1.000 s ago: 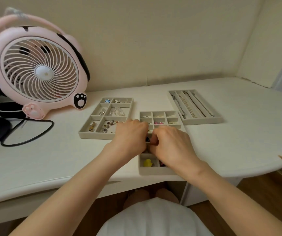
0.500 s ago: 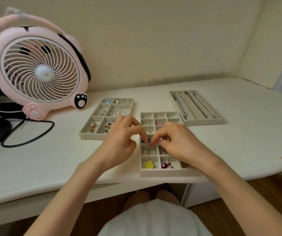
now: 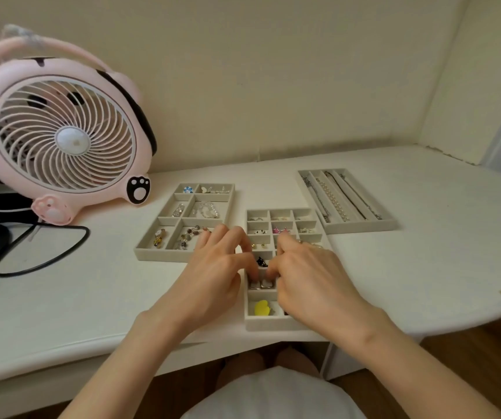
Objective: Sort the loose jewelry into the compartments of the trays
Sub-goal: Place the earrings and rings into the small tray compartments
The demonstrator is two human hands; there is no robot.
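A small-cell grey tray (image 3: 249, 324) lies at the desk's front edge, with both hands over it. My left hand (image 3: 213, 276) and my right hand (image 3: 309, 282) meet fingertip to fingertip above one cell in the left column. Two square silver earrings (image 3: 260, 284) sit in that cell, and each hand pinches one of them. Nearby cells hold a black piece (image 3: 261, 262), a yellow piece (image 3: 261, 307) and a pink piece (image 3: 280, 230). My right hand hides the tray's right cells.
A wider grey tray (image 3: 158, 255) with beads and charms lies to the left. A long-slot tray (image 3: 361, 228) with a pearl strand (image 3: 332, 201) and chains sits at the back right. A pink fan (image 3: 61, 137) and its black cable (image 3: 40, 255) occupy the left.
Both hands have shifted toward me along the small-cell tray, from the black-piece cell down to the cell with the silver earrings. The fingertips have stayed together.
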